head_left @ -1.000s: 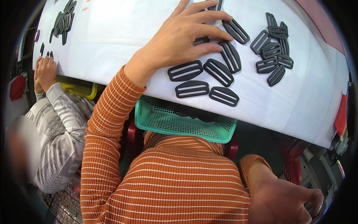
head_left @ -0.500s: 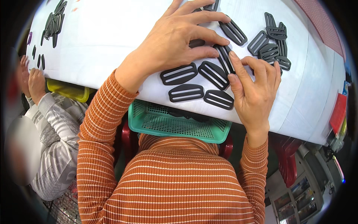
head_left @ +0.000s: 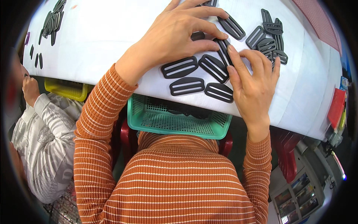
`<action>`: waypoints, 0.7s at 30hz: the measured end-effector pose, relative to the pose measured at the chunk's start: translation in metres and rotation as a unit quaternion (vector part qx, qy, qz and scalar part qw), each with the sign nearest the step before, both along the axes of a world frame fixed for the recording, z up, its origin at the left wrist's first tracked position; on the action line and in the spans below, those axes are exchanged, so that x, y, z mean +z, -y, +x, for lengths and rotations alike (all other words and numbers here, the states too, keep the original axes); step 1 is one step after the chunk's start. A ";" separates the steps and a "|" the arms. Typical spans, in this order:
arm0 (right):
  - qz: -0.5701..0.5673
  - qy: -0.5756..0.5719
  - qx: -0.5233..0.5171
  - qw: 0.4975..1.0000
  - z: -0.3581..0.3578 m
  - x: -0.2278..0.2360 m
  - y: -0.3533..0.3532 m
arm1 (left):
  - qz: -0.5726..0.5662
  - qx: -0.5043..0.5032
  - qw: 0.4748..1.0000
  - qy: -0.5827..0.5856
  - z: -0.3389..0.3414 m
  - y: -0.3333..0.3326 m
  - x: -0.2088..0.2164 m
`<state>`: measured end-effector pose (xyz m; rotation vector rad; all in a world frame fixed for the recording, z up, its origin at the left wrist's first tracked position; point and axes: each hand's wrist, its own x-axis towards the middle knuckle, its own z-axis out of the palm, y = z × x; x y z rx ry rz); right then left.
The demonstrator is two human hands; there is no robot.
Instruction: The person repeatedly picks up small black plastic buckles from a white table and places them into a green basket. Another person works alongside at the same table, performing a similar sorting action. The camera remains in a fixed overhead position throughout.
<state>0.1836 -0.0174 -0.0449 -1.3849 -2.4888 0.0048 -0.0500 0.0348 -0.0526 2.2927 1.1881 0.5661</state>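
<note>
Both my hands are on one black plastic slide buckle (head_left: 223, 51), a slotted strap slider lying slantwise on the white table. My left hand (head_left: 175, 33) reaches over from the left, its thumb and index finger at the buckle's far end and its other fingers spread. My right hand (head_left: 254, 74) has its thumb and index finger along the buckle's right edge, partly covering it. Near them lie more slide buckles: a slanted one (head_left: 213, 68), two at the left (head_left: 179, 67) and below (head_left: 187, 86), one by my right thumb (head_left: 219, 92) and one beyond my fingertips (head_left: 231, 26).
A loose heap of slide buckles (head_left: 266, 45) lies to the right. Below the table edge is a green perforated basket (head_left: 171, 130) with dark pieces inside. At the left are a co-worker's hand (head_left: 30, 89), a yellow basket (head_left: 65, 93) and another dark pile (head_left: 52, 23).
My hands stay on the same slide buckle, with little movement. The whole view has shifted slightly. At the left, the co-worker's hands have drawn back from the table edge.
</note>
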 end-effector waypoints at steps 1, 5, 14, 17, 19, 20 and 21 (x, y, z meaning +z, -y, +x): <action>0.004 0.013 0.003 1.000 0.003 0.004 0.003 | 0.023 -0.004 1.000 0.003 -0.001 0.001 -0.001; 0.004 -0.002 0.038 0.999 0.009 0.009 0.012 | 0.038 -0.010 0.999 0.032 -0.003 0.002 -0.001; -0.004 0.043 0.057 0.997 -0.020 0.008 -0.005 | 0.061 -0.005 0.998 -0.001 -0.017 -0.005 -0.008; -0.003 0.056 0.065 0.996 -0.015 0.013 0.000 | 0.071 0.001 0.997 0.002 -0.019 -0.007 -0.013; -0.004 0.057 0.065 0.996 -0.015 0.014 0.000 | 0.066 0.001 0.998 0.009 -0.018 -0.007 -0.013; -0.002 0.057 0.063 0.996 -0.018 0.012 -0.002 | 0.060 0.001 0.998 0.010 -0.017 -0.007 -0.011; -0.001 0.056 0.061 0.997 -0.020 0.011 -0.005 | 0.054 0.000 0.998 0.010 -0.016 -0.007 -0.011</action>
